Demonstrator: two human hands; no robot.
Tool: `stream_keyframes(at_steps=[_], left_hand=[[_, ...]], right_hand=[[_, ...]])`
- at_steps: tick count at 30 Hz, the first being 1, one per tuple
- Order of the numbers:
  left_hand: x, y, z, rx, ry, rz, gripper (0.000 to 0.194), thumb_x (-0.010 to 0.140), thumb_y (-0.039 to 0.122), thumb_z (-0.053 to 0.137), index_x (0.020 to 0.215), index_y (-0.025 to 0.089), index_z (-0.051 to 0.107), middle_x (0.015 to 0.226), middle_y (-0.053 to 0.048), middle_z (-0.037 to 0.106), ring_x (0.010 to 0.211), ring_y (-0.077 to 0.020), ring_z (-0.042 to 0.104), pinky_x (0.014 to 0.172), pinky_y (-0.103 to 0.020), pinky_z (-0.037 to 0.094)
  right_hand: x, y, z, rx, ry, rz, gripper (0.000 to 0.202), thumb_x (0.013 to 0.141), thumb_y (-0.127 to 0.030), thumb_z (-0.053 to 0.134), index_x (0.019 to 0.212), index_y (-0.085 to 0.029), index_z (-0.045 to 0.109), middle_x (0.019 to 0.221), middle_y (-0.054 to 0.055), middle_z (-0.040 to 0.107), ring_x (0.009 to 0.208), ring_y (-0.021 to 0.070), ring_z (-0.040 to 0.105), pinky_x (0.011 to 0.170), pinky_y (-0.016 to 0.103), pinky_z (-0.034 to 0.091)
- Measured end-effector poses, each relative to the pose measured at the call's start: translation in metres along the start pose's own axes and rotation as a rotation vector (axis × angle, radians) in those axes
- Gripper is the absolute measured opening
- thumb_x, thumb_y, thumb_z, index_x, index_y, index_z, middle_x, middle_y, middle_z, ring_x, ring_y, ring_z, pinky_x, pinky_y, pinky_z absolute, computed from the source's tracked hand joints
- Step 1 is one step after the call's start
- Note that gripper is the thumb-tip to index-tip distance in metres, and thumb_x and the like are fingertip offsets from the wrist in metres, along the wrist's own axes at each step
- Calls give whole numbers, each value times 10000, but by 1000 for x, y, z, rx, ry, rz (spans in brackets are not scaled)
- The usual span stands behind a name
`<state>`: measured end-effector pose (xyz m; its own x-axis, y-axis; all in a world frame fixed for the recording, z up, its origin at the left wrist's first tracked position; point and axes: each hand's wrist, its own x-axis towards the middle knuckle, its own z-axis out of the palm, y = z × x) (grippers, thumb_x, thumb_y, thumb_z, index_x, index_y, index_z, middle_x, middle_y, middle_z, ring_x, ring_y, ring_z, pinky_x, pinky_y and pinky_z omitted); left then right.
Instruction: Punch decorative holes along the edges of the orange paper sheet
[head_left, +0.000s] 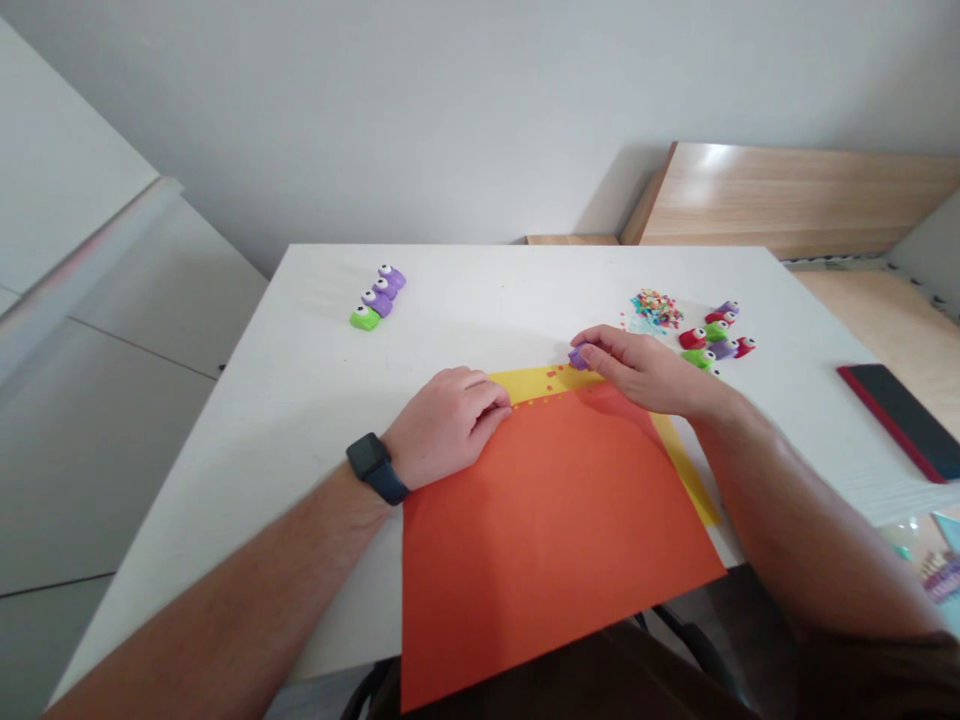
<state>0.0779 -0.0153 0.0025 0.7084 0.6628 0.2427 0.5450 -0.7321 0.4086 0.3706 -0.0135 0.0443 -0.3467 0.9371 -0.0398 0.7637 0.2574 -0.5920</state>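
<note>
A large orange paper sheet (555,540) overhangs the table's front edge, partly covering a yellow paper sheet (517,384). A row of small yellow-looking holes runs near the orange sheet's far edge, and small orange bits lie on the yellow strip. My left hand (457,425), wearing a dark watch (369,457), is closed with curled fingers at the orange sheet's upper left edge. Between thumb and fingers, my right hand (634,368) holds a purple craft punch (579,357) at the papers' far edge. The hand hides part of the punch.
Three purple punches and a green punch (364,318) stand in a row at the back left. At right lie a heap of colourful paper confetti (658,308) and several red, green and purple punches (724,346). A dark, red-edged flat object (900,420) rests at the right edge.
</note>
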Motion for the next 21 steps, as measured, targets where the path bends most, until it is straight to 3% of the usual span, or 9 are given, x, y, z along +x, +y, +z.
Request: stream_keyframes(at_steps=[15,21], left_hand=[[0,0,-1,11,5,5,178,1014,253,535,941,182,681,924,-58,693,894,-217,610,854,-382,476],[0,0,-1,14,0,0,179,1015,256,534,944,183,680,926,-55,691,899,-216,607,860,-381,474]], right_hand=[[-1,-4,3,-1,-5,-23,384,1012,-492,476,1205,-215,658,975,41,733,809,179,626,748,311,455],[1,-1,4,50,10,0,387,1017,-490,456,1213,-218,649,1001,49,735,875,204,640,811,332,483]])
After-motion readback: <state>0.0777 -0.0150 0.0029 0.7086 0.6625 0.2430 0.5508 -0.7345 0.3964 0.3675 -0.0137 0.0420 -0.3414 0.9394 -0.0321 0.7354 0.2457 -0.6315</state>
